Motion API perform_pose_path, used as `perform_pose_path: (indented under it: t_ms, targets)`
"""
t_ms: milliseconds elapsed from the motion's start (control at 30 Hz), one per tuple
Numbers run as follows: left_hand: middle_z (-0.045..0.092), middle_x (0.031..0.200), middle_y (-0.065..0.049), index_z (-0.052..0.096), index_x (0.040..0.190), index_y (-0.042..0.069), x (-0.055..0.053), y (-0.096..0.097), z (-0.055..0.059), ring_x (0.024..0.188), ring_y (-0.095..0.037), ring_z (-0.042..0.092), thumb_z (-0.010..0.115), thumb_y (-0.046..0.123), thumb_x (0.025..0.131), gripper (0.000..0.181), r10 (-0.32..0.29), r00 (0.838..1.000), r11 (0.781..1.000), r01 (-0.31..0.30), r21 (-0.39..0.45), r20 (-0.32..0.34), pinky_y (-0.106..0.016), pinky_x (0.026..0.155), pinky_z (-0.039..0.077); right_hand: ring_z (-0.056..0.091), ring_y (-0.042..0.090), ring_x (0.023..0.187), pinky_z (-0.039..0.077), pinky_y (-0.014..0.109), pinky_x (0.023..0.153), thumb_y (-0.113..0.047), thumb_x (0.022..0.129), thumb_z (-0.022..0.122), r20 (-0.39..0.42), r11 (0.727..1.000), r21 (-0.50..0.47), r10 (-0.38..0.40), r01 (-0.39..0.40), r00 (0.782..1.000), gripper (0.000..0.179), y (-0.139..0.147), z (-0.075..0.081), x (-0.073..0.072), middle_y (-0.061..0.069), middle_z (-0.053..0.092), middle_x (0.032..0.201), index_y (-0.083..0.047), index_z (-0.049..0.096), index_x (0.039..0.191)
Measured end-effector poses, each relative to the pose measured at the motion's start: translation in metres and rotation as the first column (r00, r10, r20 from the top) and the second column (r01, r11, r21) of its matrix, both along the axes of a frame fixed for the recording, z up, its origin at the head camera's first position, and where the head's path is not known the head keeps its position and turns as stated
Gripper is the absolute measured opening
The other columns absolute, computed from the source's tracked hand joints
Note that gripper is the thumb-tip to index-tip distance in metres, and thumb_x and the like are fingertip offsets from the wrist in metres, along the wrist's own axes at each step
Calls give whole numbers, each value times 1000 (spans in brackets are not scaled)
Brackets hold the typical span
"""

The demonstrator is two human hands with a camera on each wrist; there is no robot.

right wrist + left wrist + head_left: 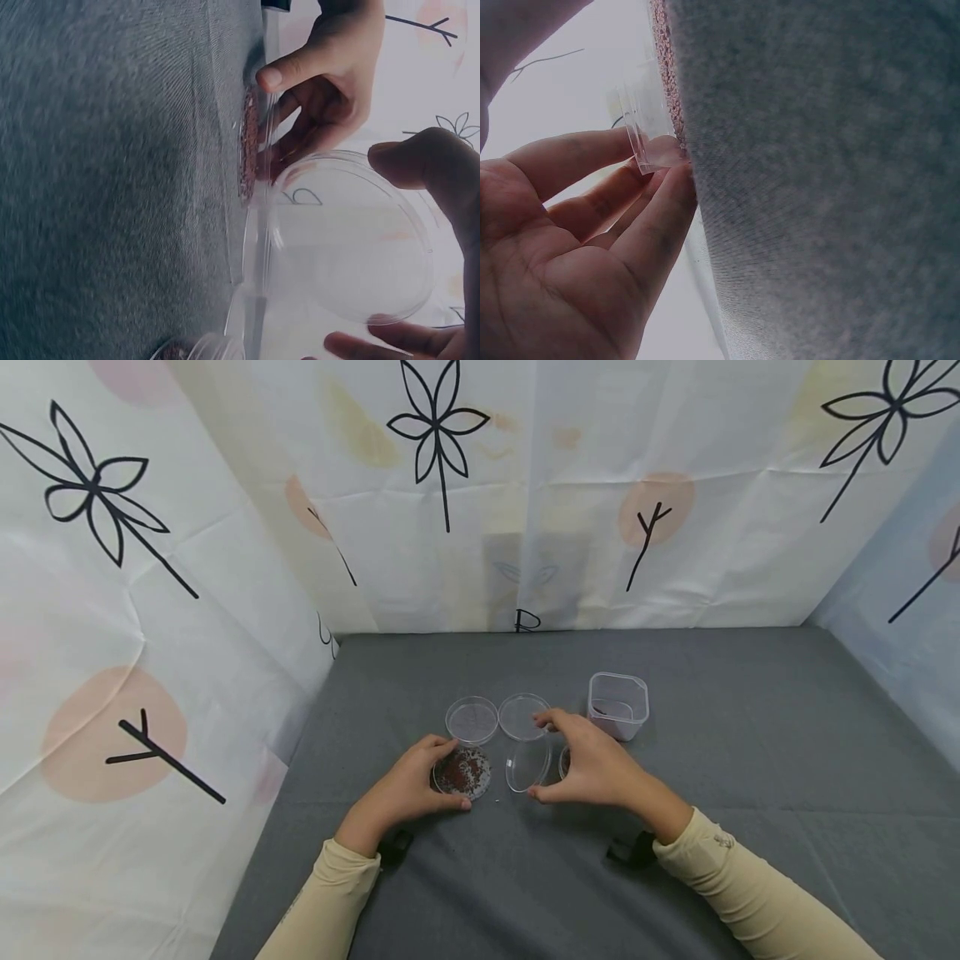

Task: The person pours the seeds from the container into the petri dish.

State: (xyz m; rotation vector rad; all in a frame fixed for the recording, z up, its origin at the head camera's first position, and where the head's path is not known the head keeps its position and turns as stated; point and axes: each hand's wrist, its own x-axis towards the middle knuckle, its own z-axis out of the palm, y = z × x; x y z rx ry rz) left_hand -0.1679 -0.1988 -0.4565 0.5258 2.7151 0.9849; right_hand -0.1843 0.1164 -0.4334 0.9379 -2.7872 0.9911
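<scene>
My left hand holds a round petri dish by its rim, thumb at the near side and fingers at the far side. Reddish-brown granules mixed with whitish bits lie in the dish, which rests on the cloth. In the left wrist view, fingers of the left hand are at the dish's clear wall. Raised and tilted beside that dish is a clear petri dish lid; my right hand pinches its edge between thumb and fingers. The lid holds nothing visible.
Two clear round dishes or lids, one on the left and one on the right, lie behind the hands. Another dish with brown contents is mostly hidden by the right hand. A square clear plastic tub stands behind it on the grey cloth.
</scene>
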Motion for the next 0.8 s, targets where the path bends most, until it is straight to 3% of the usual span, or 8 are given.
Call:
perform_pose_path:
  t_ms: [200,467,800]
  targets:
    - [57,145,-15,48,158,0,1,0,1,133,-31,59,97,35,79,99,2,1000,1000,-2,3,11,-54,112,49,58,31,136,50,57,110,-34,73,96,87,990,-117,95,-84,992,100,-2,-1,-1,1,55,153,-23,43,157]
    - [57,146,-16,49,158,0,1,0,0,134,-32,58,97,37,79,99,1,1000,1000,-1,-1,-1,-55,113,48,47,34,148,43,61,116,-14,74,95,110,941,-285,220,-182,969,81,-4,-4,-2,-6,36,171,-20,37,132]
    - [58,143,-16,50,156,-2,0,0,0,132,-31,60,97,35,78,99,-1,1000,1000,1,-3,-13,-54,112,49,48,21,149,43,61,117,-11,74,94,100,930,-315,231,-190,968,81,-7,-5,0,-4,52,159,-17,36,130]
